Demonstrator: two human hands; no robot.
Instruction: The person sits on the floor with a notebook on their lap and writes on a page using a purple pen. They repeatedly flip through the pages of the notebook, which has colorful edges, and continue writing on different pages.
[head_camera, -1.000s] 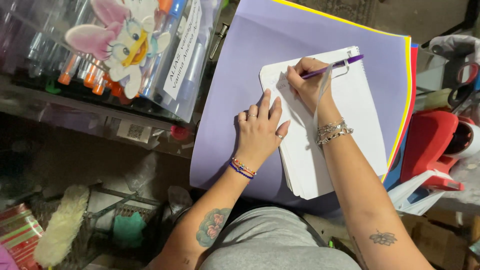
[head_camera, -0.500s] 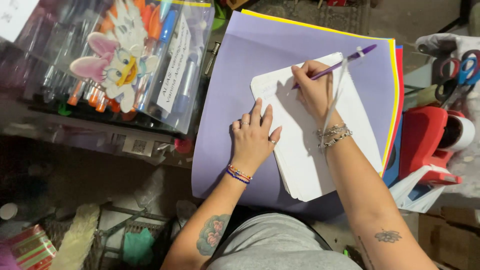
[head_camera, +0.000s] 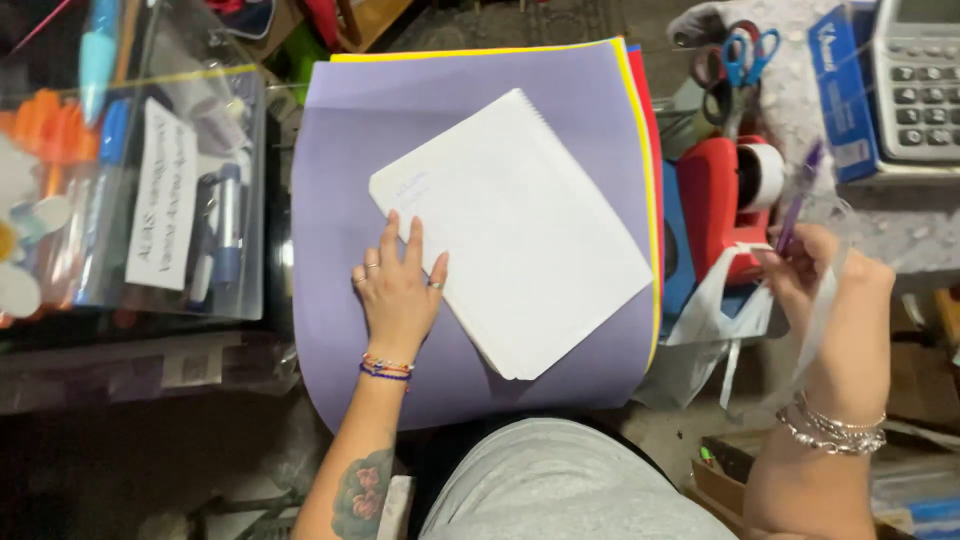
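Note:
A white notepad (head_camera: 530, 230) lies tilted on a stack of large card sheets, purple (head_camera: 400, 110) on top with yellow, red and blue edges showing on the right. My left hand (head_camera: 398, 290) rests flat on the purple sheet, fingertips touching the pad's left edge. My right hand (head_camera: 825, 290) is off to the right of the sheets, holding a purple pen (head_camera: 797, 205) that points up and away from me. Faint writing shows near the pad's top left corner.
A clear plastic box (head_camera: 150, 190) of markers and pens stands at the left. At the right are a red tape dispenser (head_camera: 730, 195), scissors (head_camera: 745, 55), a blue box (head_camera: 838, 90), a grey calculator (head_camera: 915, 80) and a white plastic bag (head_camera: 700, 330).
My right hand has lifted the pen off the notepad and moved right, clear of the sheets. The left hand stays at the pad's left edge. The view has shifted right.

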